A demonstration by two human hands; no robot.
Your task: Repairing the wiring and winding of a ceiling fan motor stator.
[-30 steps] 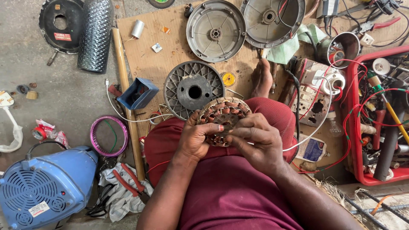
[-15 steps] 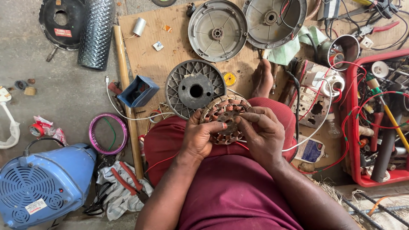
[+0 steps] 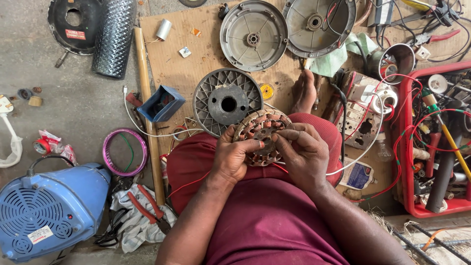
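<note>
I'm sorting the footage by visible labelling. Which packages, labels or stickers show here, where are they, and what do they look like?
Sticker: red rectangle on the black round cover, top left.
Label: white tilted rectangle with a red patch, on the blue blower casing, bottom left.
Pouch: white and blue packet on the floor, right of the person's knee.

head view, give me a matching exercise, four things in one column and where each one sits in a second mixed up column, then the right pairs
Things:
1. wound stator
2. blue housing
3. red crate
4. red-handled pliers

Places:
A. on a crumpled cloth beside the person's leg
B. far side of the frame, full of wires and tools
C. held between the left hand and right hand
D. on the concrete floor in the bottom corner

Pairs: 1-C, 2-D, 3-B, 4-A
</note>
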